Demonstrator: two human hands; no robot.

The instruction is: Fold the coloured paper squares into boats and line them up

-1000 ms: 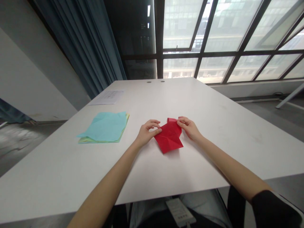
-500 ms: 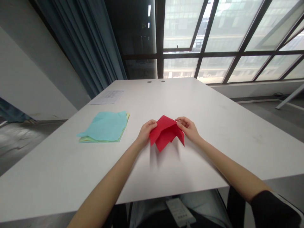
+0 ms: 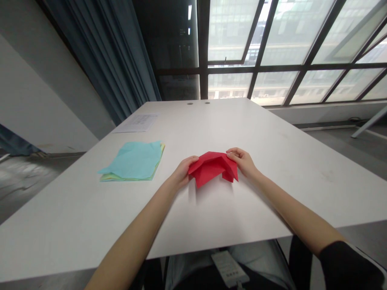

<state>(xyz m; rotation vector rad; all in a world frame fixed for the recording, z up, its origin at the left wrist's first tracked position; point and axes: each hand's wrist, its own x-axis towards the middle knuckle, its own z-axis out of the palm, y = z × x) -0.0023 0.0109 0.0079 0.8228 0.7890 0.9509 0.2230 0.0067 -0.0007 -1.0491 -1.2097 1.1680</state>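
Between my two hands is a piece of folded red paper (image 3: 210, 166), held just over the near middle of the table, with its points hanging down and a shadow below. My left hand (image 3: 185, 170) pinches its left edge, thumb on top. At the upper right corner, my right hand (image 3: 242, 160) grips the paper between thumb and fingers. The fingers behind the paper are partly hidden.
A stack of coloured paper (image 3: 133, 161), light blue on top with yellow and green edges below, lies to the left on the white table (image 3: 256, 133). Behind it is a printed sheet (image 3: 137, 123). The table's near edge runs close to my lap.
The red paper has been pulled wider and flatter, its top peak lower and its hanging points shifted. My right hand has moved slightly right; the left hand slightly left and down.
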